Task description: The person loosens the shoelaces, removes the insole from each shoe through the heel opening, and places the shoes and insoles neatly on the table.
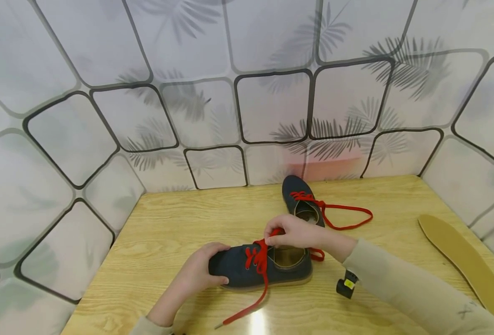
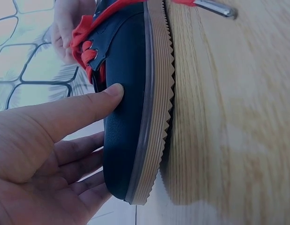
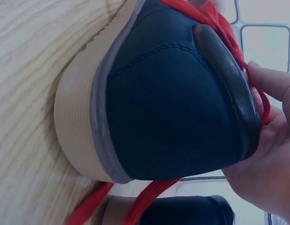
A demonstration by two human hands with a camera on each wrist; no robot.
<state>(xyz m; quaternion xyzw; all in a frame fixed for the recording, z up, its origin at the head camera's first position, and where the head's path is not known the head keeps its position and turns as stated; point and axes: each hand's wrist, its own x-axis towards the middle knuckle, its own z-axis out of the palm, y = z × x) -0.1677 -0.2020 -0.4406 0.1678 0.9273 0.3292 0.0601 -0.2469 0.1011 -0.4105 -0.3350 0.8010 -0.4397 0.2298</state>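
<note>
Navy shoe [image 1: 243, 274] steadied, lace in fingers

Closest to me, a loose end of the red lace [image 1: 262, 264] trails at lower centre of the frame. Just above, the left hand [image 1: 201, 272] grasps the shoe's toe; the right hand [image 1: 290, 231] pinches lace over the opening. I'd judge this as working the knot; next calls for a careful pull, toe held still. Farther off, right of centre, lies another shoe [image 1: 290, 190].

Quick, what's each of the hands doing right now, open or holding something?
Left hand: holding the near shoe by its toe.
Right hand: closed, pinching the red lace above that shoe's opening.
</note>
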